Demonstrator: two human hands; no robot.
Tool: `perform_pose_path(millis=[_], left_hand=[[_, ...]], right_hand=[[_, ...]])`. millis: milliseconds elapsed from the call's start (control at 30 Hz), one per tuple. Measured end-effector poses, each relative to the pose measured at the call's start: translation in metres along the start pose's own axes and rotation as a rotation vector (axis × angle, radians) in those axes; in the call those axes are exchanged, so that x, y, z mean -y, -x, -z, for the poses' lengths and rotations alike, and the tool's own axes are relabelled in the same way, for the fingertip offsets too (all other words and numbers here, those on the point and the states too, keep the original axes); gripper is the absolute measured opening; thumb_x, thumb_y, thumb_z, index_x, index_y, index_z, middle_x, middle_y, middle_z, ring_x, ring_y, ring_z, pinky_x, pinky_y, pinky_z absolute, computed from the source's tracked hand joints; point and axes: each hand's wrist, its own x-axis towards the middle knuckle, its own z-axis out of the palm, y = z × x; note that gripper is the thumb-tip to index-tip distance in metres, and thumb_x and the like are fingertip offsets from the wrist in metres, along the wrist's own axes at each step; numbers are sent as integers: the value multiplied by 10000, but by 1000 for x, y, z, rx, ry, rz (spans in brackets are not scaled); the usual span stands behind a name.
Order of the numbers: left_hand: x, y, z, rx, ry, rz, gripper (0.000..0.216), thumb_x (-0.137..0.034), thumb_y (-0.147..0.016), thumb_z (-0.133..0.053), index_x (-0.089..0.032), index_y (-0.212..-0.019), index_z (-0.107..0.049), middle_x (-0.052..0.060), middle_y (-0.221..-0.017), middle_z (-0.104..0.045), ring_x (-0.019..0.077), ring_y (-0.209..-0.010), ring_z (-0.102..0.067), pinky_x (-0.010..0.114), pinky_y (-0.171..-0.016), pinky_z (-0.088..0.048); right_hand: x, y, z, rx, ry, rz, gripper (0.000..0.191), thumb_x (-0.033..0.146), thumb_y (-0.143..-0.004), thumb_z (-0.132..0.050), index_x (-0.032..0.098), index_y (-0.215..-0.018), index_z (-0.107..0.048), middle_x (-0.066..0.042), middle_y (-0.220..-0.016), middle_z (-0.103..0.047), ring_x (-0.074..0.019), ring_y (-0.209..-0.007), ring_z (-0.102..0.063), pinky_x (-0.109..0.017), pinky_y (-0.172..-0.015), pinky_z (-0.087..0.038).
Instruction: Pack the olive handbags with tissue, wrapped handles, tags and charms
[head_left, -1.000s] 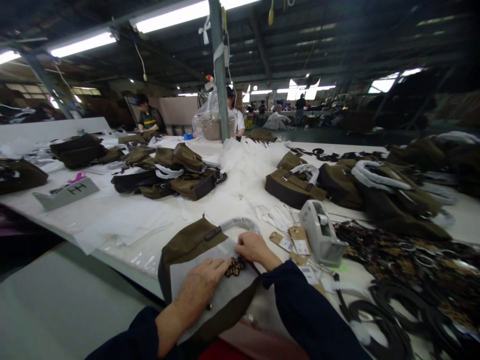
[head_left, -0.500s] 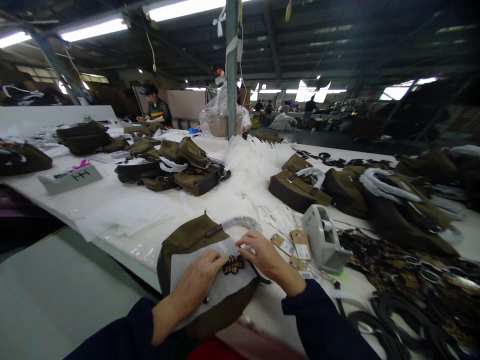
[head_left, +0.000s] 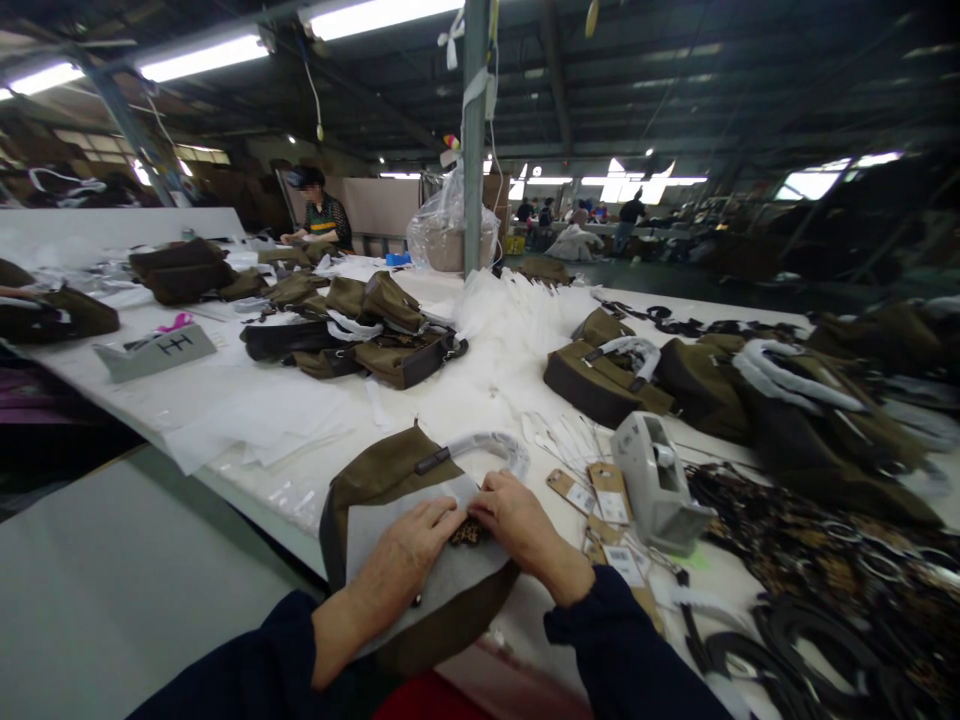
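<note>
An olive bag (head_left: 386, 460) with dark trim lies before me, its handle (head_left: 499, 442) wrapped in white. A white sheet (head_left: 369, 522) covers its face, and on that rests a small leopard-print charm (head_left: 466, 533). My left hand (head_left: 405, 555) lies across the sheet, thumb and forefinger closed at the charm's upper left edge. My right hand (head_left: 521, 520) is closed in a pinch just above the charm, close against the left fingertips. What the right fingers pinch is hidden. Both hands partly cover the charm.
Tan tags (head_left: 609, 492) and a grey tape dispenser (head_left: 656, 480) stand right of the bag. Leopard-print pieces and black straps (head_left: 795, 640) pile up at far right. More olive bags (head_left: 611, 375) and white sheets (head_left: 255, 420) lie across the table; a post (head_left: 474, 140) rises behind.
My right hand has come down and left, its fingers closing to meet the left fingertips above the charm. More of the charm is now covered. The view has shifted slightly.
</note>
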Motion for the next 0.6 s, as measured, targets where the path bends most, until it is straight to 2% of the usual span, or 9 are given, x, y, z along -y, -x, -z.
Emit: perform_pose_path(millis=[67, 167, 267, 400, 500, 600], left_hand=[[-3, -2, 6, 39, -38, -18, 414, -37, -919, -493, -180, -1303, -550, 86, -1296, -609, 253, -1132, -576, 427, -1006, -511], [-6, -3, 13, 80, -62, -43, 401, -51, -928, -490, -180, -1302, -559, 75, -1285, -631, 255, -1097, -592, 417, -977, -525], [-4, -3, 13, 85, -52, -49, 396, -51, -930, -490, -176, -1299, -562, 71, -1289, -634, 247, -1089, -590, 402, -971, -520], [1, -2, 12, 68, 22, -30, 402, -52, -919, -515, -190, -1292, -570, 56, -1287, -629, 233, -1127, -564, 386, -1005, -486], [-1, -5, 17, 64, 90, -10, 351, -106, -924, -531, -216, -1252, -593, 43, -1249, -640, 224, -1140, -560, 390, -1044, -444], [-7, -12, 21, 54, 100, 24, 251, -282, -909, -618, -212, -1150, -634, 61, -1178, -656, 250, -1095, -574, 417, -1017, -446]], right_hand=[[-1, -2, -1, 13, -4, -1, 155, 249, -919, -625, 193, -857, -756, -61, -884, -621, -209, -910, -545, -299, -751, -440], [-2, -1, 3, 30, -17, -5, 148, 241, -922, -622, 194, -872, -754, -59, -878, -622, -203, -914, -555, -298, -785, -454], [-1, 11, 16, 18, -59, 36, 133, 246, -920, -629, 212, -1003, -728, -53, -948, -633, -199, -955, -557, -306, -854, -467], [5, 39, 33, 26, -124, 165, 386, 228, -842, -716, 256, -1214, -619, -32, -1142, -633, -216, -1059, -547, -346, -962, -466], [9, 55, 28, 67, -68, 189, 518, 131, -796, -726, 267, -1269, -563, -15, -1226, -629, -231, -1085, -560, -370, -975, -483], [8, 61, 13, 9, 13, 190, 380, 65, -849, -636, 222, -1192, -589, -33, -1221, -645, -230, -1045, -594, -373, -927, -512]])
